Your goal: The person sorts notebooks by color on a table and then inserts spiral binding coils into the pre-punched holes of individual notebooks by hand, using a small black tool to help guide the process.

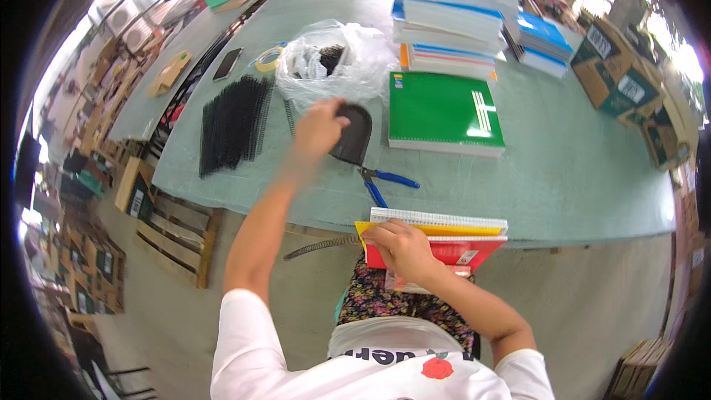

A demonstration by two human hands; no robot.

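In front of my body, my right hand [404, 248] grips a notebook with a red cover [474, 250], a yellow sheet [363, 228] and white pages, at the table's near edge. From its left end a black spiral binding coil [318, 246] sticks out. My left hand [318, 131], smeared by motion, reaches over the table at the left rim of a black shallow tray [357, 133]; whether its fingers hold anything is unclear. Blue-handled cutting pliers [385, 179] lie beside the tray. A pile of black spiral coils [235, 124] is farther left.
A green notebook stack [444, 111] sits right of the tray, with tall paper stacks [455, 22] behind. A clear plastic bag [355, 59], a roll of tape [268, 59] and a phone [227, 64] lie at the back. Cardboard boxes [618, 74] stand at the right.
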